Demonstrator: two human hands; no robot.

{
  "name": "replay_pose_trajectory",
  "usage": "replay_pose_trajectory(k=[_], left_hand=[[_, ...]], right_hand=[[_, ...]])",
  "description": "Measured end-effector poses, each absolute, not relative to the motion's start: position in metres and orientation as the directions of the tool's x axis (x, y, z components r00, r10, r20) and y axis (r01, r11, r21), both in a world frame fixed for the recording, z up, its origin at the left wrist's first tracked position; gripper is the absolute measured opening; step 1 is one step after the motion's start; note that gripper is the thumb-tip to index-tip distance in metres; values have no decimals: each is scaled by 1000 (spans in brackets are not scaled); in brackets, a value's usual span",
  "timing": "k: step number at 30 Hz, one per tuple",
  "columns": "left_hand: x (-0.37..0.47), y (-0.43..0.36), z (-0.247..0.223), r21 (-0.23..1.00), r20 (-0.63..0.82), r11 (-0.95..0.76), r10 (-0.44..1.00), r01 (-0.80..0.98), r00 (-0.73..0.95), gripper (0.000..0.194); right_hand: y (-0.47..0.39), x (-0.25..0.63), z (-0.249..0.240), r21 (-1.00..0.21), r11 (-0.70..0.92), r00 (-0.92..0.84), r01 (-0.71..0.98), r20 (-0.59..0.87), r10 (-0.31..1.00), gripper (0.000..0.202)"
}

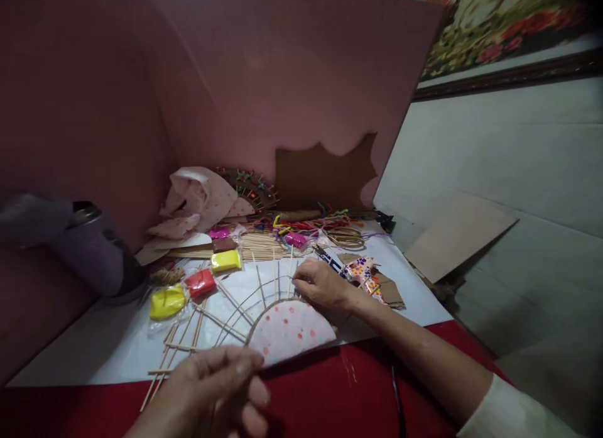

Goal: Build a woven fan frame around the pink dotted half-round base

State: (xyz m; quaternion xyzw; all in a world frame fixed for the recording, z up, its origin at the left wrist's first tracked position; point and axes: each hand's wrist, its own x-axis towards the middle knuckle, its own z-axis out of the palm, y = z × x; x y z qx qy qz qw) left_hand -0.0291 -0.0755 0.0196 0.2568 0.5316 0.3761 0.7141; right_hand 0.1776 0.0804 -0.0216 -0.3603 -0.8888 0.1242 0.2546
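by the sticks (274,276) of the dotted half-disc (293,330), the right hand (323,283) is pinched; the left hand (221,388) is curled near left. whether anything is gripped cannot be told.

There are two hands: one left hand (221,388) and one right hand (323,284). I count two yellow packets (226,260), one red packet (200,283) and two magenta packets (296,239). Near the middle there is one half-round spotted piece (292,331), with several light sticks (259,281) and at least two thin curved strands (264,285). On the left stands one purple container (94,252). At the far side are one crumpled spotted cloth (200,196) and one jagged brown board (323,177). The bunched colored strands (325,222) are many; their exact number is unclear in this dim view.
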Motion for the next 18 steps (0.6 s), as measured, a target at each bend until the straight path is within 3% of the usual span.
replay_pose_trajectory(k=[2,5,7,9,12,18], left_hand=[[-28,-50,31,873,-440,456,889,-172,127,35],[-23,-3,38,976,-180,165,979,144,100,26],[-17,29,33,902,35,-82,992,423,118,19],[-9,56,23,676,208,-295,955,675,210,13],[0,83,8,578,198,-342,940,741,279,16],[10,98,-2,563,151,-363,928,742,340,34]], right_hand=[[79,178,-21,-403,710,-614,578,359,703,18],[79,178,-21,-407,706,-612,579,355,706,17],[79,179,-22,-412,704,-611,578,352,709,17],[80,179,-22,-416,702,-610,578,352,710,16],[81,179,-22,-422,700,-605,576,356,712,16],[82,179,-23,-433,689,-589,581,361,723,17]])
